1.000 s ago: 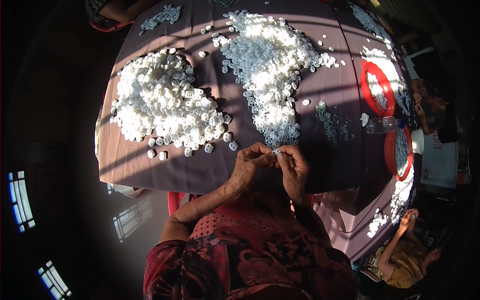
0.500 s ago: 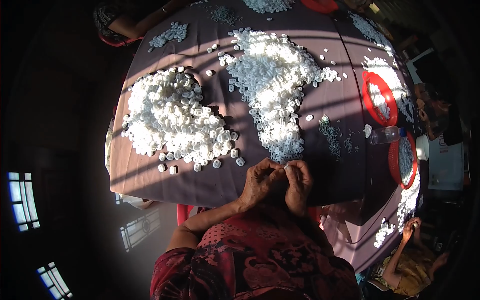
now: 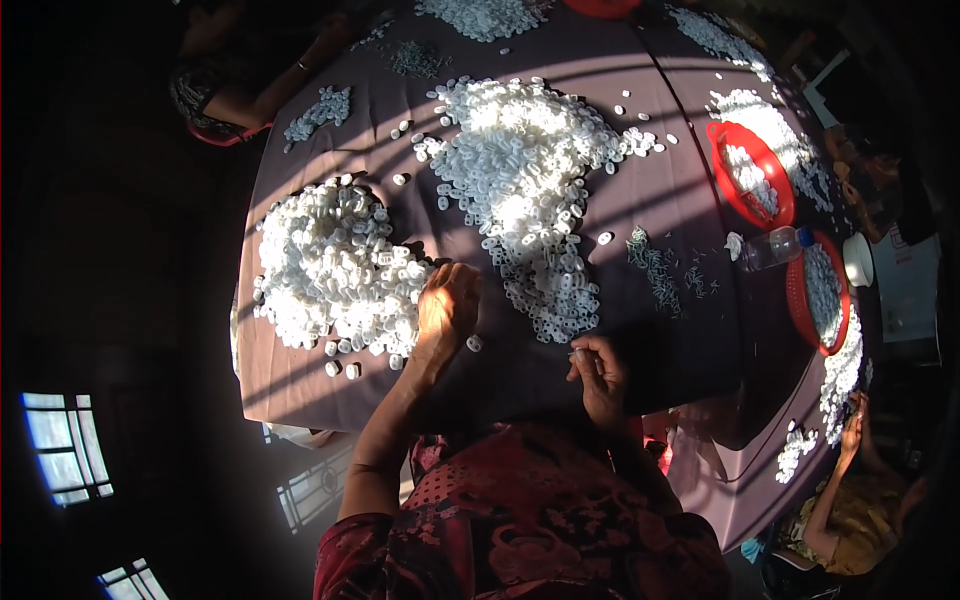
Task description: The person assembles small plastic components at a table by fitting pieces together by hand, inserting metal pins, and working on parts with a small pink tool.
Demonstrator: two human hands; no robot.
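Small white plastic ring-shaped pieces lie in two large heaps on a table covered with a dull purple cloth (image 3: 660, 210): a rounded left heap (image 3: 335, 265) near the table's left edge and a longer central heap (image 3: 525, 180) that tapers toward the person. The left hand (image 3: 447, 305) rests palm down at the right margin of the left heap, fingers curled loosely onto the pieces there; whether it grips any of them cannot be told. A few loose white pieces (image 3: 345, 365) lie scattered just beside that hand, toward the near edge. The right hand (image 3: 598, 372) sits near the table's front edge, just below the tip of the central heap, its fingertips pinched together on what appears to be a small pale piece. Farther right, two red plastic baskets (image 3: 722, 170) hold more white pieces, with a clear plastic bottle (image 3: 772, 248) lying between them. Another person's arm (image 3: 275, 85) reaches in at the upper left.
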